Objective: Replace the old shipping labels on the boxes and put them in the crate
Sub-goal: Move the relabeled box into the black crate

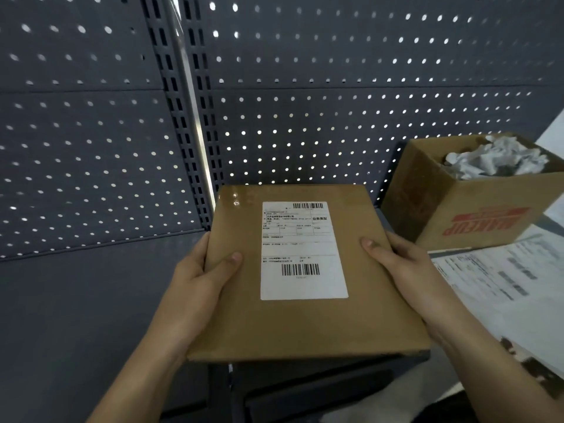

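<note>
A flat brown cardboard box (360, 319) is held level in front of me, top face up. A white shipping label (302, 251) with two barcodes is stuck flat on its top. My left hand (201, 282) grips the box's left edge, thumb on top. My right hand (399, 264) grips the right edge, thumb lying on the top face beside the label. Under the box's near edge, a dark crate-like container (320, 389) shows partly.
An open cardboard carton (457, 206) with red lettering stands at the right, filled with crumpled white paper (494, 160). Printed white sheets (500, 282) lie on the surface at the right. A grey perforated panel (91, 148) forms the wall behind and to the left.
</note>
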`<state>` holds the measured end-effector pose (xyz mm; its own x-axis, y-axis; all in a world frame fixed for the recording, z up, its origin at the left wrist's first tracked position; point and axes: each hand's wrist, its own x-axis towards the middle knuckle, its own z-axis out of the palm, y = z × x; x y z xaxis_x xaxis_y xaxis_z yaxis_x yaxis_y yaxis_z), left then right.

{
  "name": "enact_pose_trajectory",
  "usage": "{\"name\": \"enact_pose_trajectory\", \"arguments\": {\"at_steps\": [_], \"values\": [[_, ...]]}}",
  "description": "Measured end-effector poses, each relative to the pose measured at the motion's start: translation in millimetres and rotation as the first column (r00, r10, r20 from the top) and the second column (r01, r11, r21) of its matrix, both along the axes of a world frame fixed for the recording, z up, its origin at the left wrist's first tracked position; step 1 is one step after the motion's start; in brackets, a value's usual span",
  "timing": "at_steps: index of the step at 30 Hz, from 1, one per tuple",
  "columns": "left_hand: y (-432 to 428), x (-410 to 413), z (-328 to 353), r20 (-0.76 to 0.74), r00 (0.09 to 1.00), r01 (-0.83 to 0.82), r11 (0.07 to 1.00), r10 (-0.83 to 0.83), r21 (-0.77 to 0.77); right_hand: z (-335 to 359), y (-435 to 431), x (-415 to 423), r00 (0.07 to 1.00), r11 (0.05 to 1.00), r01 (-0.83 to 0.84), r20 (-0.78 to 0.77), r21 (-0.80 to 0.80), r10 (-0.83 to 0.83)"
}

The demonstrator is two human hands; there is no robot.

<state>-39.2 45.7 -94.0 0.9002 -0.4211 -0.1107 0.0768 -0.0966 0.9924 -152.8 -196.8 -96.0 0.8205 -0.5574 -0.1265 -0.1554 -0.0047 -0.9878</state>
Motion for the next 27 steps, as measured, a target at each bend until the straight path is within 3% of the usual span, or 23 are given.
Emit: {"name": "enact_pose_trajectory", "arguments": {"at_steps": [15, 27], "values": [[-9, -99, 29, 0.109, 0.993, 0.047, 0.998, -0.051, 0.040, 30, 9, -123, 0.992, 0.991, 0.097, 0.090, -0.089, -0.089], [-77, -198, 34, 0.203, 0.944, 0.251, 0.965, -0.261, 0.075, 36, -25, -268, 0.937, 0.928, 0.344, 0.111, -0.145, -0.330]]}}
